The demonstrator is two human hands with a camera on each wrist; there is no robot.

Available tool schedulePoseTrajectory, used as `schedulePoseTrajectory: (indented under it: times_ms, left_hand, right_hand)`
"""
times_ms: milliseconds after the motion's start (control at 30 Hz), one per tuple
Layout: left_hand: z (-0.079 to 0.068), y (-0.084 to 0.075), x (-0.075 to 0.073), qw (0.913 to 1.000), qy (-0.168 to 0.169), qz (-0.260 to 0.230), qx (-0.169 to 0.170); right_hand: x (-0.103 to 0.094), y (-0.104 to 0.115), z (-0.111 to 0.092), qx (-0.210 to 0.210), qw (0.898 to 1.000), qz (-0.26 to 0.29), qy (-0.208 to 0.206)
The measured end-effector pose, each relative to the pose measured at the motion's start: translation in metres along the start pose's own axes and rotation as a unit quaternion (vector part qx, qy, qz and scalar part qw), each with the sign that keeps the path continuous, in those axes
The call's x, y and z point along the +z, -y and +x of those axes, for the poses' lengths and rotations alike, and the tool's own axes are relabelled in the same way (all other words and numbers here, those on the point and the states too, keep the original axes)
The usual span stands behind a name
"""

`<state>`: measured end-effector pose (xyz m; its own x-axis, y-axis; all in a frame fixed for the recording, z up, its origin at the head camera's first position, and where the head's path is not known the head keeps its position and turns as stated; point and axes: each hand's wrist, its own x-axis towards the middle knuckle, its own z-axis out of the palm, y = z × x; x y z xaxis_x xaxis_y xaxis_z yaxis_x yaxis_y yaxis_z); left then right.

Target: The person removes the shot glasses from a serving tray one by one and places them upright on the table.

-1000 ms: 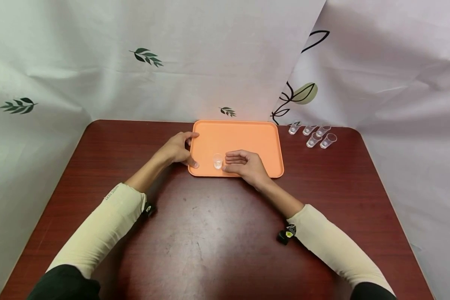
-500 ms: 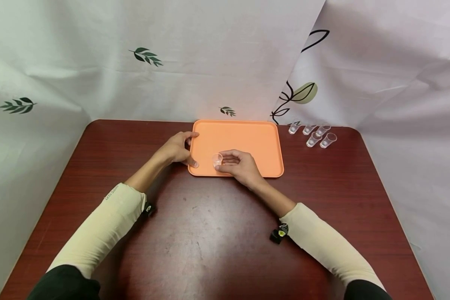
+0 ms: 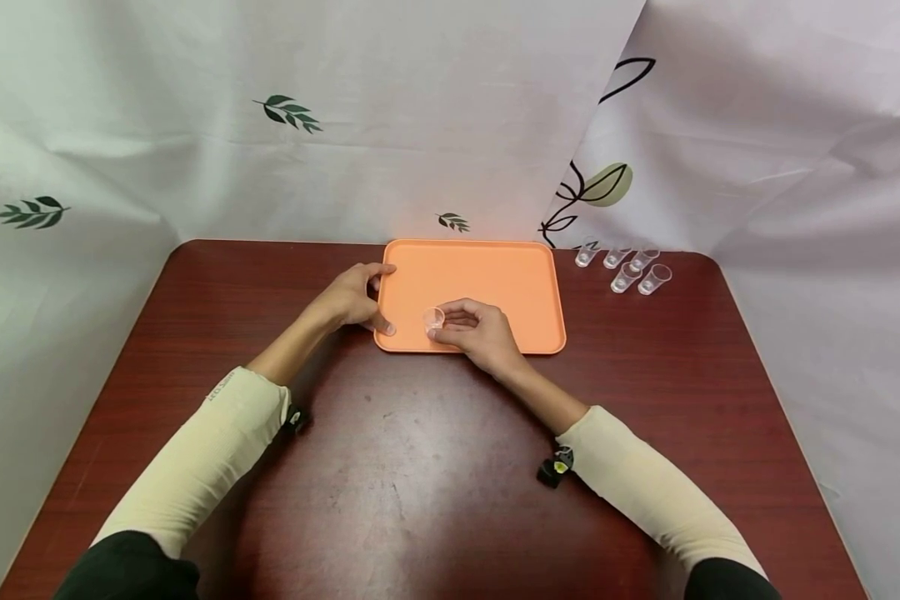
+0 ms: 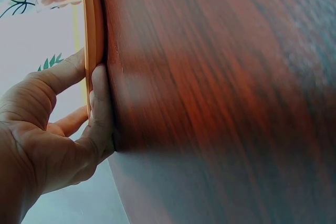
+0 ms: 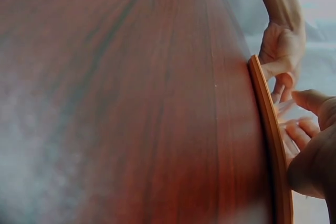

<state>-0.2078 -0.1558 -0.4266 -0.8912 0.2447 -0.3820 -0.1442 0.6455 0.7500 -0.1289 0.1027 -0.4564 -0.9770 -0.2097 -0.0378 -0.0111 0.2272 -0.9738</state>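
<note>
An orange tray (image 3: 510, 283) lies on the table at the back. At its left end, my left hand (image 3: 351, 298) grips the rim; in the left wrist view that hand's (image 4: 58, 140) thumb and fingers lie on either side of the tray's edge (image 4: 93, 24). Over the tray's front left part, my right hand (image 3: 483, 335) pinches a small clear plastic cup (image 3: 432, 316) between thumb and fingers. The cup is upright. In the right wrist view, the tray's rim (image 5: 270, 124) partly covers the cup and the fingers.
Several more small clear cups (image 3: 654, 280) stand grouped on the table (image 3: 420, 475) at the back right, beside the tray. White cloth (image 3: 390, 125) with leaf prints hangs behind the table and along its sides.
My right hand has moved left to the cup, and its fingers have taken hold of it. The left hand has stayed at the tray's left end.
</note>
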Motion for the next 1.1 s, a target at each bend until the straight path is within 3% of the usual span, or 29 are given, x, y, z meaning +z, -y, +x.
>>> schedulePoseTrajectory:
  times_ms: [500,1100]
  left_hand:
    - [0.0,0.004,-0.002,0.9999,0.0,0.014,0.0]
    - [0.002,0.003,-0.001,0.9998,0.003,0.018,-0.001]
  right_hand:
    - [-0.012,-0.006,-0.006,-0.014,0.999,0.047,-0.015]
    - [-0.053,-0.011,-0.017,0.008,0.99,0.117,-0.08]
